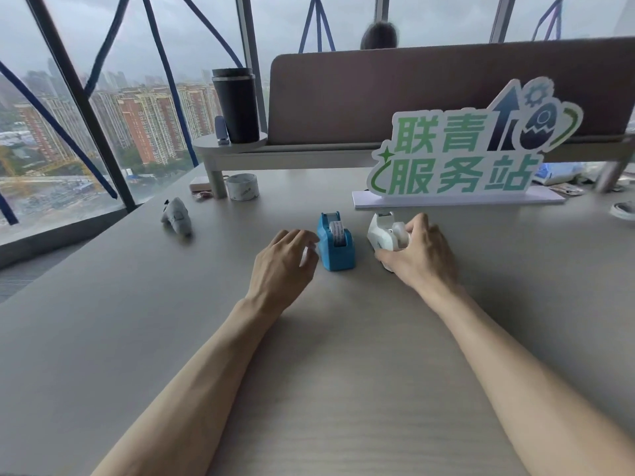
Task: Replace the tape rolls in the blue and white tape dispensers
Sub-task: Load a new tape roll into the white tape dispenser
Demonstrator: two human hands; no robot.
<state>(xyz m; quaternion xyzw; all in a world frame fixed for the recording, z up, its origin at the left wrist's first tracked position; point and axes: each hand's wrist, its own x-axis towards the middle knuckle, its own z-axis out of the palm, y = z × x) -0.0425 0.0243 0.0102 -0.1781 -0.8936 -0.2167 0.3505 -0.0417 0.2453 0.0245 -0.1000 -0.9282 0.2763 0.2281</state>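
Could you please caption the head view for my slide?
Right hand grips the white tape dispenser; left hand rests beside the blue tape dispenser.

Grey table (pixel 103 338) bearing blue dispenser (pixel 338 250), white dispenser (pixel 379 235), plush toy (pixel 177 216), tape roll (pixel 242 187), sign (pixel 457 197).

Both bare forearms reach forward over the worktop (pixel 137 304).
Left hand (pixel 280 266) curled just left of the blue tape dispenser (pixel 336 245); right hand (pixel 421 255) cupped well to its right.

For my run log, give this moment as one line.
right hand: grips white dispenser | left hand: beside blue dispenser | rolls: both seated
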